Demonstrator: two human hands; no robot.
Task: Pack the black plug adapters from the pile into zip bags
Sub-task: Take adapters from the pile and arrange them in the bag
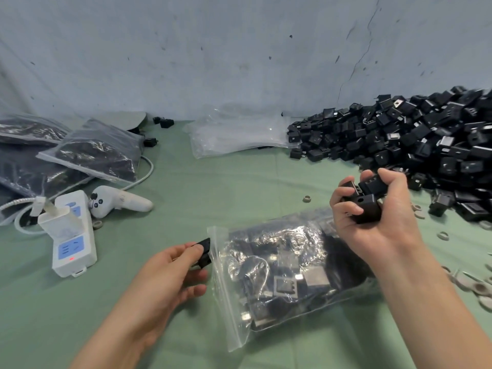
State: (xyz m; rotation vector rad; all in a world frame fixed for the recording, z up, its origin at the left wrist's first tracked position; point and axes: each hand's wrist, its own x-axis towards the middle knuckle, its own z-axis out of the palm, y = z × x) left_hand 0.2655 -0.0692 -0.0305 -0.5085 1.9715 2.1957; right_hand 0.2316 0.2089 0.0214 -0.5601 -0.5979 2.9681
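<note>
My left hand point(173, 272) pinches one adapter point(204, 253) at the zip bag point(279, 275) mouth; right hand point(372, 209) grips several adapters point(364, 198) above.

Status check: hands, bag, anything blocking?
Left hand pinches one adapter at zip bag mouth. Right hand grips several adapters. Bag partly filled; nothing blocking it.

zip bag point(287, 278) dead centre on table point(173, 182); adapter pile point(426, 139) at 2 o'clock; empty bags point(239, 134) at 12, touching pile's left edge; filled bags point(93, 153) at 10; power strip point(72, 235) at 9, controller point(119, 202) just behind
</note>
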